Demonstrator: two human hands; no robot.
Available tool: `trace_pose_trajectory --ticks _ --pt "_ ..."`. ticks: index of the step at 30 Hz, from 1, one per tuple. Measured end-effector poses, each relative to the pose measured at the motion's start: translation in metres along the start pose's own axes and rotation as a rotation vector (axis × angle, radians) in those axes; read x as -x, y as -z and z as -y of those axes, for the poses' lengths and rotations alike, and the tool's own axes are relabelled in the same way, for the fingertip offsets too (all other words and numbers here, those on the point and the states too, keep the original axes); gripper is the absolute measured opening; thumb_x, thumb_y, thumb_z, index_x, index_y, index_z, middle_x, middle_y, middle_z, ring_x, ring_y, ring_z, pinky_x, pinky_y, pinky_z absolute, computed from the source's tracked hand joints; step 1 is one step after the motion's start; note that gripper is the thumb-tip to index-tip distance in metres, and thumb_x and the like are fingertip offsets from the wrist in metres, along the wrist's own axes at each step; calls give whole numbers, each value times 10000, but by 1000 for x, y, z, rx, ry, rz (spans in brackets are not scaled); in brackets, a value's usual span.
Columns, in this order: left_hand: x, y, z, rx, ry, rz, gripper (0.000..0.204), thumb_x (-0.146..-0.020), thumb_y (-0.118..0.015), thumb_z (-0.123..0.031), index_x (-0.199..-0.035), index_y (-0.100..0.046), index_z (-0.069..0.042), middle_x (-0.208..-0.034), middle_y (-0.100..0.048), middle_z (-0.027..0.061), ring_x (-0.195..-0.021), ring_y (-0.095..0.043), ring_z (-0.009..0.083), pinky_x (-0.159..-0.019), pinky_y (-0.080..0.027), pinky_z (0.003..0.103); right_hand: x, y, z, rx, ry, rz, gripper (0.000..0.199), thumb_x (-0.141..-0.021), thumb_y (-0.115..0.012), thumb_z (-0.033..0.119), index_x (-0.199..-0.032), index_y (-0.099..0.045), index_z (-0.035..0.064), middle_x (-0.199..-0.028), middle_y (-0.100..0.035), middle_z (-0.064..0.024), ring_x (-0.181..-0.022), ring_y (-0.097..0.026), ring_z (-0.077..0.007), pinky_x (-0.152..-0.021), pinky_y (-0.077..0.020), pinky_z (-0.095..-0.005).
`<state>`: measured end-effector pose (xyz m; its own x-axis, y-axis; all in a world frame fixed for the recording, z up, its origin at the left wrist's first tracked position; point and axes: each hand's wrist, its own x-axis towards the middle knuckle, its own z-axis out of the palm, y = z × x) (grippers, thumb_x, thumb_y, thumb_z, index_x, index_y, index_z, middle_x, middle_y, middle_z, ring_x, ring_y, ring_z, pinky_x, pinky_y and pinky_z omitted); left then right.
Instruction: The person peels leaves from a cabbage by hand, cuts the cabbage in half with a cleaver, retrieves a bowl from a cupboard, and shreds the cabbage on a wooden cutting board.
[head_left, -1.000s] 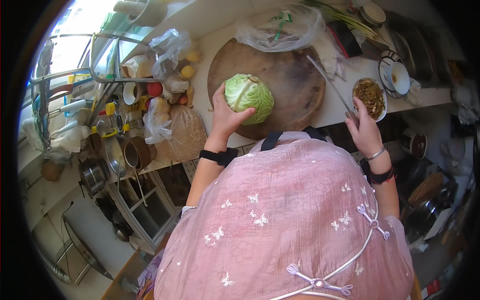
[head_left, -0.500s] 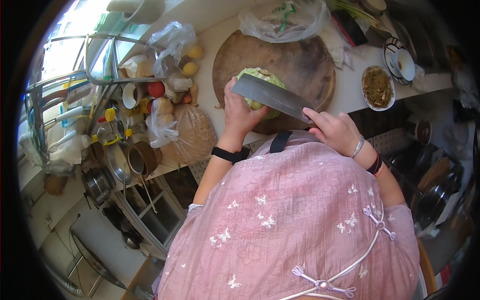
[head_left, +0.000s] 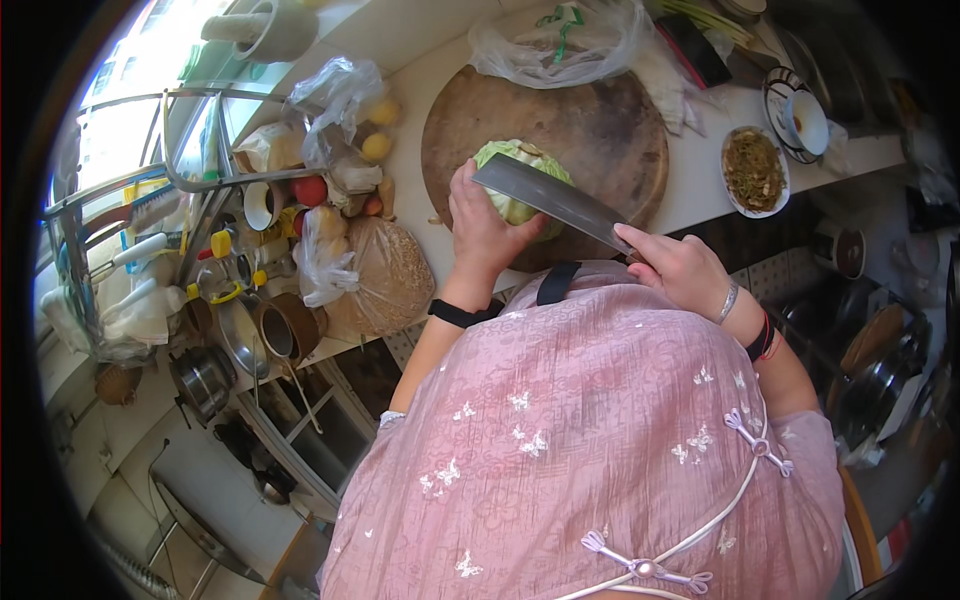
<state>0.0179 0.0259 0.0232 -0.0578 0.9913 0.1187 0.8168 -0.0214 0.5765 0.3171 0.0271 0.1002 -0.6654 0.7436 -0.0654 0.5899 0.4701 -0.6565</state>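
**Cleaver laid across the cabbage on the round board**

A second ago the right hand was off at the counter's right side, lifting the cleaver near the dish of shredded food, while the left hand alone steadied the cabbage. Now the right hand (head_left: 682,272) is clenched around the cleaver's handle, and the cleaver (head_left: 555,200) lies with its broad blade over the top of the cabbage (head_left: 515,180). This suggests that cutting is about to start; no cut shows in the head yet.

The left hand (head_left: 484,228) grasps the cabbage from its near side, fingers curled up over the pale green leaves, just left of and below the blade. From the right hand's grip, the cabbage lies up and to the left, at the far end of the blade. The blade appears to touch or sit just above the head; which one I cannot tell.

The cabbage rests near the middle of the round wooden chopping board (head_left: 610,120). Beyond the blade lies a clear plastic bag (head_left: 560,45); right of the knife hand stands the dish of shredded food (head_left: 755,170).
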Motion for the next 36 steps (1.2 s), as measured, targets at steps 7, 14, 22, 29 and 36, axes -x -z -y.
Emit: trace_pose_trajectory --ticks 7,14,22,29,36 --pt "0 -3 -6 -21 -58 9 1128 -568 -919 -367 -1434 -315 31 -1397 -403 255 -1275 -421 460 -1070 -388 510 -15 -6 -10 -116 -22 -2 473 -928 -674 254 -1348 -556 70 -936 -703 -165 -788 -688 -364 -682 -559 -435" --pt "1 -9 -17 -66 -43 -21 1125 -570 -906 -362 -1438 -310 36 -1413 -385 279 -1278 -404 476 -1068 -384 528 -59 -29 -27 -240 -42 46 443 -973 -616 224 -1370 -528 47 -1015 -691 -218 -884 -674 -412 -763 -546 -455" --pt "-5 -10 -23 -72 14 16 1155 -542 -918 -345 -1446 -302 26 -1413 -394 267 -1291 -403 462 -1091 -377 508 -76 -50 -63 -207 -65 -89 377 -978 -599 295 -1294 -589 91 -996 -702 -223 -902 -676 -414 -774 -545 -491" --pt "5 -6 -1 60 -28 -36 1146 -532 -907 -317 -1449 -303 9 -1420 -394 264 -1319 -400 452 -1128 -351 505 -15 -6 -73 -369 -182 -109 377 -1004 -593 235 -1335 -561 57 -934 -693 -207 -810 -672 -397 -724 -531 -420" --pt "15 -3 -13 37 156 -36 1192 -530 -916 -330 -1496 -281 -42 -1470 -350 282 -1357 -377 459 -1141 -357 506 19 6 -84 -951 -461 84 398 -1021 -579 228 -1346 -560 0 -838 -654 -159 -638 -641 -268 -622 -524 -370"
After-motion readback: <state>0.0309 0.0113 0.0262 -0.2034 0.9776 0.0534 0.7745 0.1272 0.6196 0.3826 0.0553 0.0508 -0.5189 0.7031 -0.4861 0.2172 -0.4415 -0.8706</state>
